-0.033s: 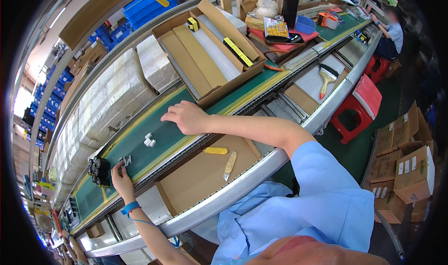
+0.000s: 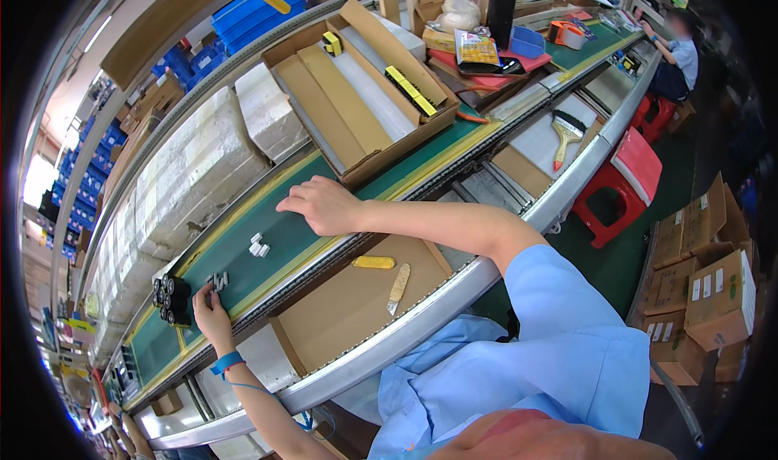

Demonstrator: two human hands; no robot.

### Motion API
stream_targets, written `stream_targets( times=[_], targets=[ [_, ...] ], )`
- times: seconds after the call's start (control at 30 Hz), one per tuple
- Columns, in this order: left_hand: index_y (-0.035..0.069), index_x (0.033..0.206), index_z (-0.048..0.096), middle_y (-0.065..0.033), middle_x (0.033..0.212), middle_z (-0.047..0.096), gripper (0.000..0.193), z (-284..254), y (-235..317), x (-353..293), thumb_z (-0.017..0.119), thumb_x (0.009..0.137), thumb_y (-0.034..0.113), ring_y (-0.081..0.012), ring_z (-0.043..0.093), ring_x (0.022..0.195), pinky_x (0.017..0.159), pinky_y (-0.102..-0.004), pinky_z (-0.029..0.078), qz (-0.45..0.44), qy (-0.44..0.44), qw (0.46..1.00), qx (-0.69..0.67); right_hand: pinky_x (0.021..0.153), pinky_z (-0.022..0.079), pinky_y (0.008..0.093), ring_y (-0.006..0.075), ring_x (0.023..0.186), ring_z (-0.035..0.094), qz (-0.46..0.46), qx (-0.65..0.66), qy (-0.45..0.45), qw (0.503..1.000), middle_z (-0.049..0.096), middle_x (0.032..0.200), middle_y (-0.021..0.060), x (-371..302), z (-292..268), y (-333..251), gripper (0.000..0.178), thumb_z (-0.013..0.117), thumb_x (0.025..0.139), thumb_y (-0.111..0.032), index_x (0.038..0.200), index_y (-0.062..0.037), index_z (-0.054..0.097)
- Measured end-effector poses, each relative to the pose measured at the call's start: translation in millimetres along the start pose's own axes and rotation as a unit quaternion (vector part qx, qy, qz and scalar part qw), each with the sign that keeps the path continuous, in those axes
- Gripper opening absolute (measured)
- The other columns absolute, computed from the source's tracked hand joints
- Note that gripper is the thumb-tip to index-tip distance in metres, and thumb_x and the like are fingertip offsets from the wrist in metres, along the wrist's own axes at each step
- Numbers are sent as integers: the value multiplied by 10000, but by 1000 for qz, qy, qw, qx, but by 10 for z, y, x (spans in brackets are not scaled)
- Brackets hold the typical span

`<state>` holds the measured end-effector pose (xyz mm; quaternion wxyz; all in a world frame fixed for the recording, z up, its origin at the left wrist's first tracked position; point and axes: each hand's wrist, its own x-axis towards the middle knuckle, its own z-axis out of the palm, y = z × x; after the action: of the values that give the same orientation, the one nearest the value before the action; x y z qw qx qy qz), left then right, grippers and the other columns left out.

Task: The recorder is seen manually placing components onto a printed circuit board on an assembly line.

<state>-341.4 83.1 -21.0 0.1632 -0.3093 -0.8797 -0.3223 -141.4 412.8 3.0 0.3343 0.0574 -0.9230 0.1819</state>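
Observation:
My left hand [image 2: 213, 320] is over the near edge of the green conveyor belt [image 2: 285, 209]. Its thumb and a finger are apart, the tips at a small cluster of grey cylinders [image 2: 220, 281]. Whether they touch them is hard to see. Beside that hand stands a group of black cylinders [image 2: 171, 298] with shiny tops. Several small white pieces [image 2: 258, 246] lie on the belt between my hands. My right hand [image 2: 326, 206] hovers above or rests on the belt, a finger extended and nothing visible in it. Just beyond it is an open cardboard box [image 2: 348, 107] holding yellow-and-black parts [image 2: 411, 93].
Below the belt, a cardboard-lined shelf [image 2: 324, 318] holds a utility knife [image 2: 399, 288] and a yellow piece [image 2: 374, 262]. A paintbrush [image 2: 567, 138] lies farther right. White foam blocks [image 2: 194, 164] line the far side. A red stool [image 2: 604, 209] and cartons [image 2: 717, 298] stand right.

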Motion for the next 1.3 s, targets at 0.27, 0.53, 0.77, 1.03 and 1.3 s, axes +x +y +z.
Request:
stream_targets(
  times=[0.27,0.53,0.77,1.03,1.3],
  targets=[
    [55,1074,658,-90,958,619,209,-22,54,-10,600,876,32,-223,567,744,683,-329,451,14,1,1000,14,798,439,378,273,886,598,-14,17,56,998,600,947,92,-16,50,32,318,543,775,-23,1074,-78,634],
    [48,1073,659,-79,957,618,209,-37,0,-21,600,873,29,-206,549,723,677,-321,447,-4,-6,1000,16,862,399,373,234,909,601,24,-20,-6,1000,607,936,79,-13,98,32,256,565,775,-56,1001,-94,678],
    [49,1074,664,-75,957,618,212,-20,-24,-6,604,872,31,-199,550,725,675,-318,446,-7,-5,1000,19,850,394,378,231,926,593,-9,0,35,999,608,932,76,-6,90,41,272,568,757,-60,1002,-101,678],
    [53,1070,664,-71,938,612,210,-26,36,-15,607,869,32,-199,514,693,658,-323,435,6,-2,1000,15,840,404,385,245,946,577,21,-20,9,1000,585,961,95,-28,100,41,266,568,766,-45,1008,-86,669],
    [57,1059,659,-76,926,604,197,-27,-7,-16,603,871,33,-202,515,693,660,-324,434,17,5,1000,9,864,413,414,275,943,592,24,48,14,998,597,985,106,-6,84,45,305,562,778,-44,1073,-72,634]
  ],
)
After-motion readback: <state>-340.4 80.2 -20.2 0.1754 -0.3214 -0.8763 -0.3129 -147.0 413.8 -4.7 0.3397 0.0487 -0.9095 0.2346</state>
